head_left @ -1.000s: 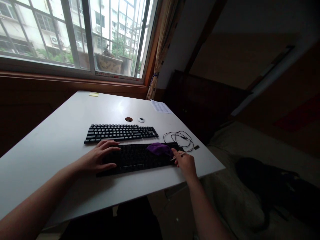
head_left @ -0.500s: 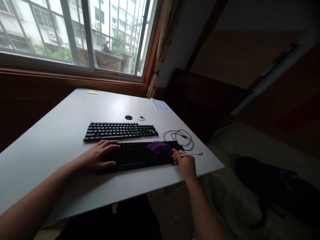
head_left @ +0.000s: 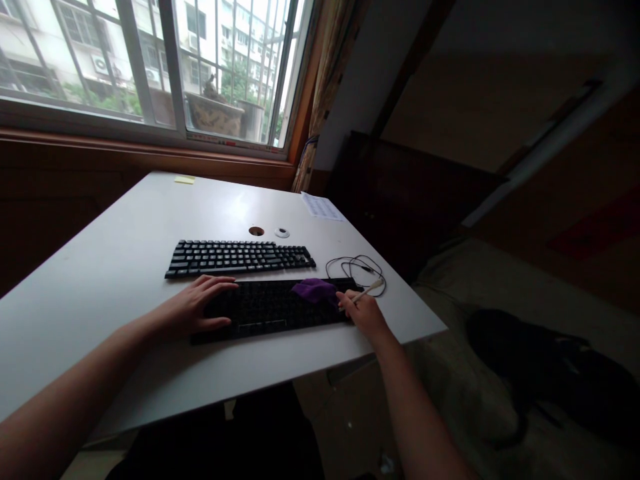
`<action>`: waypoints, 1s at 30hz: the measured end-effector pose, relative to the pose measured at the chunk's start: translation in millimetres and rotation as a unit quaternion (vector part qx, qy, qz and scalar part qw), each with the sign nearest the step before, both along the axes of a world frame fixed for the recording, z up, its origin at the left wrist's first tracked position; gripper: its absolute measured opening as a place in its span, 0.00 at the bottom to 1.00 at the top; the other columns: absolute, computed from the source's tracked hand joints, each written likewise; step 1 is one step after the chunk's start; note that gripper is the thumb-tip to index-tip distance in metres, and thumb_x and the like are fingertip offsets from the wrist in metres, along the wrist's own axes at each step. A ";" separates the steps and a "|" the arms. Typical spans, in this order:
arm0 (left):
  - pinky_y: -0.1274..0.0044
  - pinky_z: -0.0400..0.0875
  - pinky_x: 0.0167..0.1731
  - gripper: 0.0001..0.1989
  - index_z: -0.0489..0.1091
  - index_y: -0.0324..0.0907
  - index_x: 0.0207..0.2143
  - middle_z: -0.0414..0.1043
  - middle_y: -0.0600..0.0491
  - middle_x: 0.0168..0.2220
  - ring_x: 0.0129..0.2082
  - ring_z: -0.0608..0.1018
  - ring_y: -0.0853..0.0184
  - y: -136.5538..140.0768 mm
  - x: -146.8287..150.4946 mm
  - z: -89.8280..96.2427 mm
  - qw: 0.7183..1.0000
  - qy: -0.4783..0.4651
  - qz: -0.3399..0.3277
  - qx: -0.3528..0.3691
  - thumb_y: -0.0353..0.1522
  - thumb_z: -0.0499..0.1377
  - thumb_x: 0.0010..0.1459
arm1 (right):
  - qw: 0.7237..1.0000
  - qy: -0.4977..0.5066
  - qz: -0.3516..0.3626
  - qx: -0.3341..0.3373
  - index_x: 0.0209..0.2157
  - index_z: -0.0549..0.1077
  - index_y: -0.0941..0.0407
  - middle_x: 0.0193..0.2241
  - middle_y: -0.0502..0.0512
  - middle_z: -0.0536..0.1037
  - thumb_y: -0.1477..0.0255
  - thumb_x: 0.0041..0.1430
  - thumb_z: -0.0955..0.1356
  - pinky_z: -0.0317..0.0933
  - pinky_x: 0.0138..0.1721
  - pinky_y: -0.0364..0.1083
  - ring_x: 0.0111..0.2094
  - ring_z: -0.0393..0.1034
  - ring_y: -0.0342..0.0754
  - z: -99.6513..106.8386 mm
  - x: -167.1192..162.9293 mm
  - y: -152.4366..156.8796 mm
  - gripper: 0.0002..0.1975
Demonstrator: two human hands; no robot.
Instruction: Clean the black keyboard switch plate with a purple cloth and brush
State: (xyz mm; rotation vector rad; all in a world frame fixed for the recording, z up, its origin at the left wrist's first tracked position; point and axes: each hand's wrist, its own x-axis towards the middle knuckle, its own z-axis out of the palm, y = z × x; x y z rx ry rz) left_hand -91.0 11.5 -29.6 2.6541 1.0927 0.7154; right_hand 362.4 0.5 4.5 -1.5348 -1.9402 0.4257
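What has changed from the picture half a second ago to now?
The brush in the right hand has swung: its far end, almost straight right before, now points up and right in the picture. Nothing was let go or newly taken. The left hand still rests on the near keyboard; the cloth and the far keyboard have stayed in place.

Behind the keyboard (head_left: 267,308) bearing the cloth (head_left: 315,291) lie key rows (head_left: 235,258), left of a cable (head_left: 367,269).

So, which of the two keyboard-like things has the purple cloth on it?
The nearer keyboard-like thing, under the left hand: the purple cloth lies on it. The farther one, toward the window, has none.
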 end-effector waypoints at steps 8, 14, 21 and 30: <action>0.60 0.67 0.60 0.33 0.62 0.49 0.64 0.66 0.47 0.64 0.60 0.69 0.51 0.5 -0.2 0.2 1.000 -0.001 0.003 -0.009 0.48 0.64 0.61 | 0.991 -0.085 0.102 -0.026 0.25 0.73 0.54 0.25 0.52 0.76 0.52 0.69 0.62 0.60 0.33 0.44 0.28 0.69 0.47 18.7 -1.9 6.8 0.25; 0.60 0.67 0.60 0.33 0.60 0.49 0.65 0.66 0.47 0.64 0.61 0.68 0.52 1.2 -1.5 -1.4 1.000 0.007 0.003 -0.011 0.48 0.64 0.62 | 0.975 -0.130 0.167 -0.066 0.27 0.75 0.54 0.24 0.49 0.76 0.56 0.65 0.67 0.58 0.31 0.42 0.27 0.69 0.45 33.3 -4.0 14.1 0.18; 0.60 0.67 0.60 0.32 0.61 0.49 0.64 0.66 0.47 0.64 0.60 0.69 0.52 0.8 -1.5 0.5 1.000 0.012 0.002 -0.012 0.48 0.63 0.63 | 0.988 -0.026 0.116 -0.100 0.27 0.73 0.54 0.19 0.47 0.75 0.56 0.67 0.65 0.60 0.25 0.40 0.19 0.69 0.43 23.3 -24.4 10.8 0.20; 0.60 0.68 0.59 0.32 0.62 0.50 0.64 0.66 0.47 0.64 0.60 0.69 0.51 0.5 -1.9 1.0 1.000 0.005 0.006 -0.015 0.48 0.63 0.62 | 0.997 -0.020 0.026 -0.063 0.24 0.71 0.53 0.16 0.47 0.73 0.55 0.68 0.62 0.58 0.22 0.40 0.16 0.69 0.44 15.0 -23.5 4.9 0.22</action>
